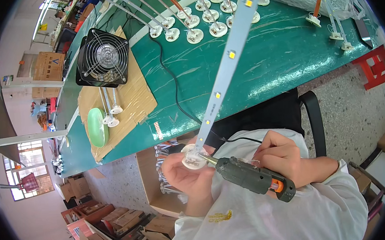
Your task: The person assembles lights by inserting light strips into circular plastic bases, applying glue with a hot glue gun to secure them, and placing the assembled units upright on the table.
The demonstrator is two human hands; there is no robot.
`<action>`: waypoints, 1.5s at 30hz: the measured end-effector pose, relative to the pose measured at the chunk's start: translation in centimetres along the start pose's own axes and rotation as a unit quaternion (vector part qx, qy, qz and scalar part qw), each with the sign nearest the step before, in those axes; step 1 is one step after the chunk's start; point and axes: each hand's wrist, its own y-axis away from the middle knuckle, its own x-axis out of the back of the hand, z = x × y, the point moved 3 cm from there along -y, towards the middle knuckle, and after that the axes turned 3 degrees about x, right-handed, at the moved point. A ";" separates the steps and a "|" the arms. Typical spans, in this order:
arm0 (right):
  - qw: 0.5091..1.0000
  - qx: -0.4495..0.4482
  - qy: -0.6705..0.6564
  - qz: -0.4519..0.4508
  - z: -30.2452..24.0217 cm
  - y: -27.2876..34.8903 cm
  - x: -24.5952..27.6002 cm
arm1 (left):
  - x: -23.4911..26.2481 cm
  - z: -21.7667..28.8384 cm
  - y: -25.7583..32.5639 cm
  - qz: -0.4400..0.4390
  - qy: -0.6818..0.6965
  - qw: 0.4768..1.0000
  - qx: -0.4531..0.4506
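My left hand (181, 176) pinches a white round base (192, 163) by its rim, with the fingers curled under it. From this base a long LED strip (224, 75) with yellow chips rises toward the upper right. A dark green glue gun (243, 175) is in my right hand (282, 156), its fingers closed about the handle, which is mostly hidden. The gun's metal nozzle points left and meets the base near the foot of the strip. Whether fresh glue lies there is too small to tell.
Across the green table (215, 69) stand several strips on white bases (194, 36). At left, a black fan (104, 57) and a green dish (97, 126) rest on cardboard (133, 97). A black cable (171, 72) crosses the table. A red stool (374, 69) is at right.
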 end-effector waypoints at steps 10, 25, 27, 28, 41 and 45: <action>1.000 -0.006 -0.012 -0.003 0.0 -0.1 0.2 | -0.4 0.2 0.1 0.027 0.100 0.994 0.032; 1.000 -0.015 -0.018 -0.014 0.2 0.0 0.1 | 0.1 -0.4 0.5 -0.001 0.203 0.966 0.163; 1.000 -0.019 -0.015 -0.016 0.2 0.0 0.0 | 0.1 -0.4 0.4 0.007 0.175 0.972 0.159; 1.000 -0.019 -0.011 -0.017 0.2 0.0 0.0 | 0.0 -0.4 0.4 0.003 0.212 0.964 0.164; 0.999 -0.014 -0.016 -0.024 0.3 0.1 0.1 | 0.1 -0.7 0.3 0.018 0.204 0.963 0.175; 1.000 -0.016 -0.014 -0.019 0.3 0.1 0.1 | 0.1 -0.7 0.4 0.023 0.205 0.962 0.179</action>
